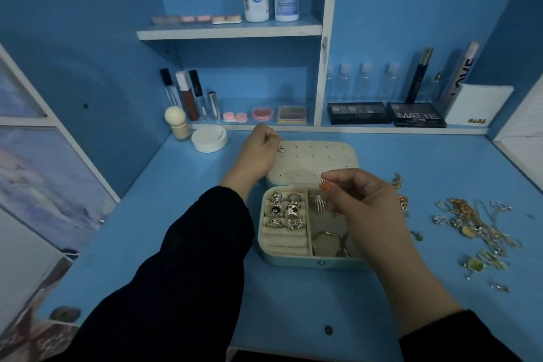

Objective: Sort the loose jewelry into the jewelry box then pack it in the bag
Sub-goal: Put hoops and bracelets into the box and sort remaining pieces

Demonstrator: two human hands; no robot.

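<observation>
The open jewelry box [293, 262] sits on the desk [199, 288]. The left hand [258, 156], fingers curled, appears to pinch a silver earring [281, 149] at the lid [317, 159]. The right hand [364, 209] pinches a small piece [322, 183] above the box. Loose jewelry [476, 223] lies just right of the box.
</observation>
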